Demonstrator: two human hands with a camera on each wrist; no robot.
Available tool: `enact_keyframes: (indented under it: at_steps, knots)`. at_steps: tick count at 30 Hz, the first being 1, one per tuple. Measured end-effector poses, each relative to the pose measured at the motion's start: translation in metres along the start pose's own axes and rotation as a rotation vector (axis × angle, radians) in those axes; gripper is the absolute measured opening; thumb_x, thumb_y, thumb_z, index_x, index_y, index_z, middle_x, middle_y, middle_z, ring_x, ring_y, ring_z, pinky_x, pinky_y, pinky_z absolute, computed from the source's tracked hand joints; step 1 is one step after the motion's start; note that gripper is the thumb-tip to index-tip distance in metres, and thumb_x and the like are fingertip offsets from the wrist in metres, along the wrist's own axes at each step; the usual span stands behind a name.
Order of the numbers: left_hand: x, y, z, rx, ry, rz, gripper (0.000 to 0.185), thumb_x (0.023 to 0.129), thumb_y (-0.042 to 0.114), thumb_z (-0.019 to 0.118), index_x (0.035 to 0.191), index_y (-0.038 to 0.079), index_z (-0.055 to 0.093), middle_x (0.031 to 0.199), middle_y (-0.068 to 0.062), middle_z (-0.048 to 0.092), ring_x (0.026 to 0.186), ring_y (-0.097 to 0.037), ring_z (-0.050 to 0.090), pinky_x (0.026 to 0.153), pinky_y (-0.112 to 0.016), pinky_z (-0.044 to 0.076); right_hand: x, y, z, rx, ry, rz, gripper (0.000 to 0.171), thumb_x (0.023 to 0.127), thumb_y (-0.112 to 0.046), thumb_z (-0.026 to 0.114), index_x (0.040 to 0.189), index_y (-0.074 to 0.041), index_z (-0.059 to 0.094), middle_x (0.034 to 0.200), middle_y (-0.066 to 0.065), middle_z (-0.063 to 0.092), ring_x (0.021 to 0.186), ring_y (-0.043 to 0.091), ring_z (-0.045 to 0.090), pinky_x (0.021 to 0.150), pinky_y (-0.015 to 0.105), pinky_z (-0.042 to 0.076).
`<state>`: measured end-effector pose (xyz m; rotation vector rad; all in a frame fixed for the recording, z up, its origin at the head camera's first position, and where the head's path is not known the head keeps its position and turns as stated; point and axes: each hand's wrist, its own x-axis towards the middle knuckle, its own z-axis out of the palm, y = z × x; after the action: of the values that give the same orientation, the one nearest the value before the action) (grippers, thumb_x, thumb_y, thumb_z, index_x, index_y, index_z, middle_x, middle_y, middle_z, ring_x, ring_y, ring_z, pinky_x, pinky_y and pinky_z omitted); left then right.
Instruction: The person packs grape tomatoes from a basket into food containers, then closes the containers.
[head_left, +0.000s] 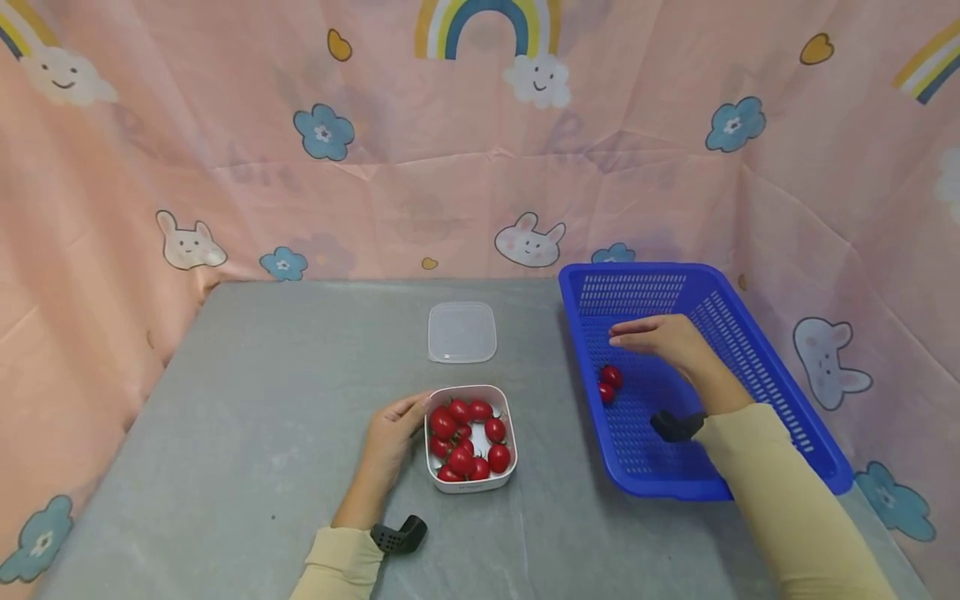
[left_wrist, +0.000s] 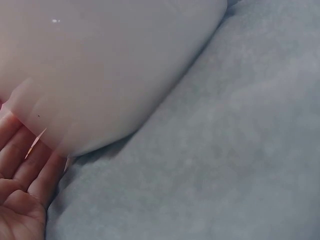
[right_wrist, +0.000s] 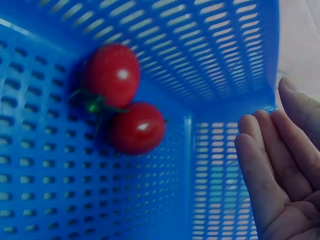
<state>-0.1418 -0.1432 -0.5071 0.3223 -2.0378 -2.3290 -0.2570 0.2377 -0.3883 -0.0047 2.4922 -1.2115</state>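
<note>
table (head_left: 247,400) grey, cloth-covered | blue basket (head_left: 757,367) at its right, two cherry tomatoes (head_left: 609,383) lying by its left wall | white tub (head_left: 507,475) of tomatoes front centre, clear lid (head_left: 462,332) behind it | right hand (head_left: 660,337) flat over basket, fingers straight, holding nothing | left hand (head_left: 390,437) relaxed, fingers resting against tub's left side

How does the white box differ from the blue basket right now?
The white box is small, solid-walled and rounded; the blue basket is much larger, perforated and rectangular. The box holds many tomatoes; the basket holds just two tomatoes. The left hand rests against the box's side; the right hand hovers open over the basket. Both sit uncovered on the grey table.
</note>
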Motion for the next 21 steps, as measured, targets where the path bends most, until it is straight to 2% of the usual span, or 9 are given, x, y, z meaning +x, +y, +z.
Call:
enact_keyframes:
  at_steps: [6,11,21]
  knots:
    - [0.0,-0.001,0.0,0.0,-0.001,0.005,0.034,0.093,0.018,0.069,0.115,-0.008,0.069,0.096,0.01,0.076,0.094,-0.002,0.067,0.086,-0.02,0.054,0.004,0.01,-0.001,-0.028,-0.066,0.024,0.064,0.091,-0.045,0.069,0.138,-0.003,0.057,0.139,0.019,0.058,0.133,0.038,0.053,0.116,0.059,0.032]
    - [0.0,-0.001,0.0,-0.041,-0.01,0.003,0.034,0.093,0.016,0.068,0.116,-0.01,0.068,0.094,0.012,0.076,0.095,-0.002,0.068,0.086,-0.019,0.054,0.007,0.017,-0.001,-0.036,-0.09,0.04,0.064,0.09,-0.042,0.072,0.136,0.0,0.058,0.136,0.019,0.061,0.13,0.036,0.056,0.115,0.056,0.034]
    - [-0.001,0.0,0.0,-0.053,-0.022,0.011,0.035,0.093,0.016,0.068,0.116,-0.01,0.068,0.095,0.013,0.075,0.097,-0.001,0.068,0.088,-0.019,0.054,0.018,0.029,0.005,-0.083,-0.117,0.037,0.056,0.088,-0.031,0.076,0.127,0.007,0.063,0.127,0.02,0.067,0.111,0.024,0.07,0.105,0.047,0.048]
